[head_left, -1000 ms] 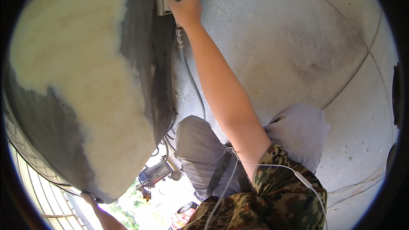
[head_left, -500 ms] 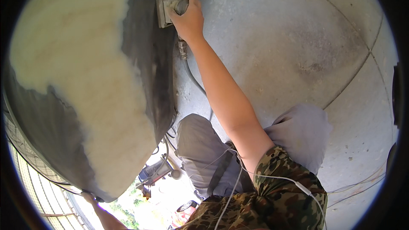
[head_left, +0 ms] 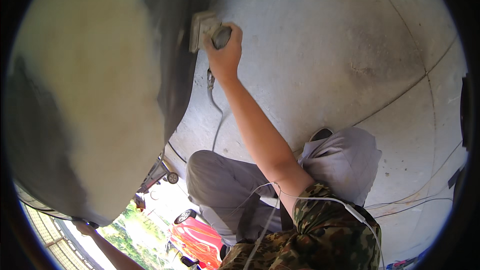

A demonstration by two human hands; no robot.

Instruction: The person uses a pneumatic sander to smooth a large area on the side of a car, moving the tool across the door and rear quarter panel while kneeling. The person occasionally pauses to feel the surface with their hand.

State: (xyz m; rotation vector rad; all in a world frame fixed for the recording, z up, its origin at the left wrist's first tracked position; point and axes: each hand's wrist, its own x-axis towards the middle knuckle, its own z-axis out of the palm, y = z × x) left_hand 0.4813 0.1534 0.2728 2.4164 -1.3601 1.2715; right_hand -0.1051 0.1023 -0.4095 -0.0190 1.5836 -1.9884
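A large curved panel (head_left: 110,95), pale yellow with dark grey areas, fills the left side and is blurred. My right hand (head_left: 225,50) is closed on a square-pad sander (head_left: 198,31) at the panel's dark right-hand edge; a grey hose (head_left: 217,110) trails from the tool toward my knees. At the panel's lower-left rim, my left hand (head_left: 84,227) grips the edge, its fingertips partly hidden.
My bent legs (head_left: 337,165) are on the grey concrete floor (head_left: 325,60). Thin cables lie at right. Beyond the panel's lower edge are a wheeled item (head_left: 170,176), a red car (head_left: 195,237), railing (head_left: 45,230) and greenery.
My right hand and the sander have moved down along the panel's edge. The view has shifted, showing more of the red car, and my left hand appears farther left.
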